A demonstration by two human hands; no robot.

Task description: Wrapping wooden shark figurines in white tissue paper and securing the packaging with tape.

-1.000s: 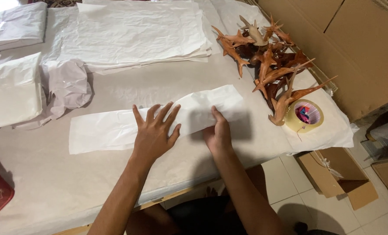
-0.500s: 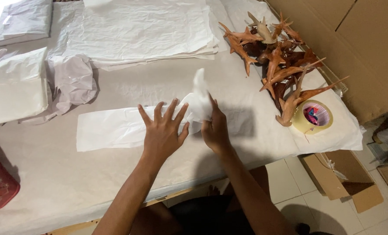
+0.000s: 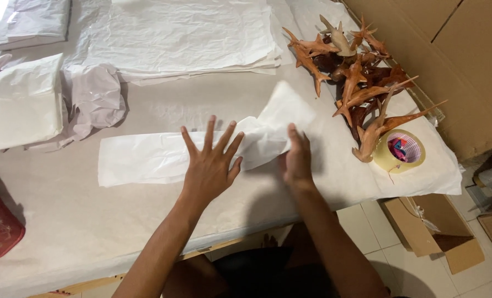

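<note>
Nearest the camera, the left hand [image 3: 210, 165] lies flat with fingers spread wide on a long strip of white tissue paper [image 3: 146, 160], apparently pinning it to the desk [image 3: 64, 232] so it does not slide. Just right of the strip's middle, the right hand [image 3: 296, 160] has its fingers closed on the strip's right end, lifting it so that end stands up crumpled and twisted, as if to fold it over the flat part. The strip is thin, creased and soft-looking, lying across the paper-covered desk. Left of the strip and further back sit a crumpled wad of tissue [image 3: 94, 99] and a folded white bundle [image 3: 19, 105]. Right of the strip rests a roll of tape [image 3: 399, 150], touching a heap of brown carved wooden figures [image 3: 356, 72]. Beyond the strip lies a stack of white sheets [image 3: 190, 33].
</note>
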